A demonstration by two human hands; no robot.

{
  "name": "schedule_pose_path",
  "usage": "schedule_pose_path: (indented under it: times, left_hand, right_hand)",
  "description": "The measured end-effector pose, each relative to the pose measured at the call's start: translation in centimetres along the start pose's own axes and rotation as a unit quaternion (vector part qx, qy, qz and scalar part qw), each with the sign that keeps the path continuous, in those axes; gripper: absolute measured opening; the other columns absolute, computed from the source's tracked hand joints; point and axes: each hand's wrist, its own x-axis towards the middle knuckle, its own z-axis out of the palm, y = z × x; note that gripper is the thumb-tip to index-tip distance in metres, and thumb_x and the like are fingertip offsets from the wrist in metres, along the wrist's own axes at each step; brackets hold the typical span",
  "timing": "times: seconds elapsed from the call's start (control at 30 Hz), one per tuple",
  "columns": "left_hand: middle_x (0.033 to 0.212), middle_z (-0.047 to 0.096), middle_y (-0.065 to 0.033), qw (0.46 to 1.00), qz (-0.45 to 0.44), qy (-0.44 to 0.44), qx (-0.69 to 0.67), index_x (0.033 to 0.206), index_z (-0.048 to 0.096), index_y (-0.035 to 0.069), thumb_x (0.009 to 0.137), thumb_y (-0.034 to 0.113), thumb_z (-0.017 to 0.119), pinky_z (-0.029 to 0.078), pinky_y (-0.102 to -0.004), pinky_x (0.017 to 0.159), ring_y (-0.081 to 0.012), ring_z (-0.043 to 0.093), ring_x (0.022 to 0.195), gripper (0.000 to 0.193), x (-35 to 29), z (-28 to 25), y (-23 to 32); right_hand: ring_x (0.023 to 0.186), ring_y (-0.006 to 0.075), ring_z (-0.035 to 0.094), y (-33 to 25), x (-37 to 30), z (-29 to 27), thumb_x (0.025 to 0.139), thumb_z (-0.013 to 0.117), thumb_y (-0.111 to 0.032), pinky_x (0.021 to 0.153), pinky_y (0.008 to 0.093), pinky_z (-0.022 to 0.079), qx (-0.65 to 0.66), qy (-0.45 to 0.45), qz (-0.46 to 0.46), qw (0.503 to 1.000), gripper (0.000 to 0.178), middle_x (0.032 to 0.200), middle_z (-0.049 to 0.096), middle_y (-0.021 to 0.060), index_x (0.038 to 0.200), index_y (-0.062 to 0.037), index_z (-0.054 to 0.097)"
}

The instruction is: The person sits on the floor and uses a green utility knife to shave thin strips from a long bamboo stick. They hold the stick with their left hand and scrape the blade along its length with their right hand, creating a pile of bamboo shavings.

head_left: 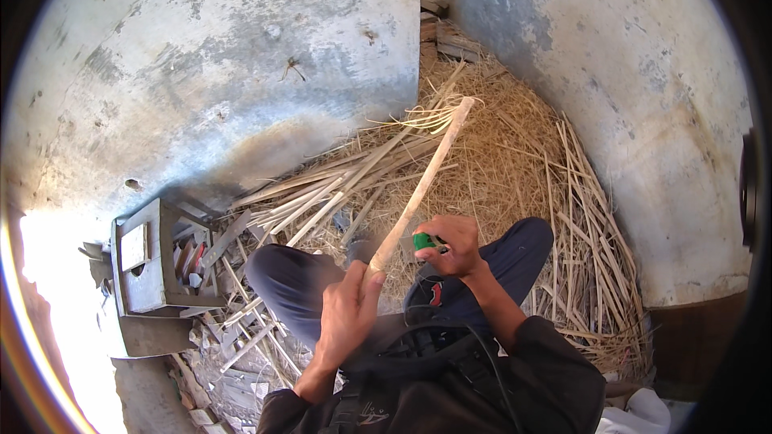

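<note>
My left hand (347,307) is wrapped round the near end of a pale, peeled wooden stick (420,190). The stick slants up and away to the right over the straw, with thin curled yellowish strips (428,119) by its far end. Just right of the stick, my right hand (455,244) is closed on a small green object (422,241). Its kind cannot be made out, as the fingers cover most of it. A small gap shows between the green object and the stick.
I sit cross-legged among fine straw-like shavings (515,145). Long split wooden strips (346,179) lie at the far left, and more strips (591,249) line the right wall. A worn grey wooden box (157,257) with papers stands at the left. Stained walls (241,48) enclose the corner.
</note>
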Motion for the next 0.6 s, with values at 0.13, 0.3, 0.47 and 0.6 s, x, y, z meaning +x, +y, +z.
schedule_pose_path:
  times: [0.13,0.3,0.47,0.6]
  left_hand:
    - [0.066,0.058,-0.0217,1.000,0.017,0.002,0.010,0.096,0.055,0.002,0.109,0.018,0.067,0.044,-0.0499,0.057,-0.0461,0.063,0.063,0.024,-0.1,0.0,0.4]
    - [0.066,0.058,-0.0223,1.000,0.012,0.000,0.009,0.097,0.055,0.002,0.109,0.019,0.067,0.044,-0.0512,0.057,-0.0479,0.063,0.064,0.024,-0.2,-0.1,0.6]
    - [0.064,0.055,-0.0228,1.000,0.000,-0.018,0.004,0.095,0.054,0.001,0.110,0.020,0.066,0.043,-0.0521,0.058,-0.0486,0.061,0.063,0.026,-0.1,-0.2,0.7]
    - [0.063,0.053,-0.0228,1.000,-0.003,-0.021,-0.001,0.094,0.055,0.001,0.111,0.020,0.064,0.042,-0.0523,0.058,-0.0488,0.060,0.061,0.027,-0.1,0.0,0.4]
  right_hand:
    - [0.059,0.0233,0.068,-0.3,0.6,0.3,0.091,0.088,-0.045,0.053,0.0362,0.049,-0.010,0.015,0.001,1.000,0.039,0.073,0.069,0.0040,0.097,-0.0077,0.078]
    - [0.058,0.0227,0.066,-1.0,1.6,-0.4,0.090,0.089,-0.044,0.053,0.0364,0.049,-0.035,0.017,-0.020,0.999,0.037,0.071,0.069,0.0023,0.097,-0.0093,0.080]
    - [0.055,0.0215,0.063,-0.7,1.7,-0.9,0.090,0.088,-0.045,0.051,0.0357,0.046,-0.061,0.025,-0.022,0.998,0.035,0.070,0.068,-0.0001,0.097,-0.0122,0.080]
    - [0.052,0.0204,0.060,-0.6,1.9,-1.4,0.092,0.086,-0.046,0.050,0.0357,0.043,-0.095,0.017,-0.043,0.994,0.033,0.068,0.066,-0.0013,0.097,-0.0133,0.080]
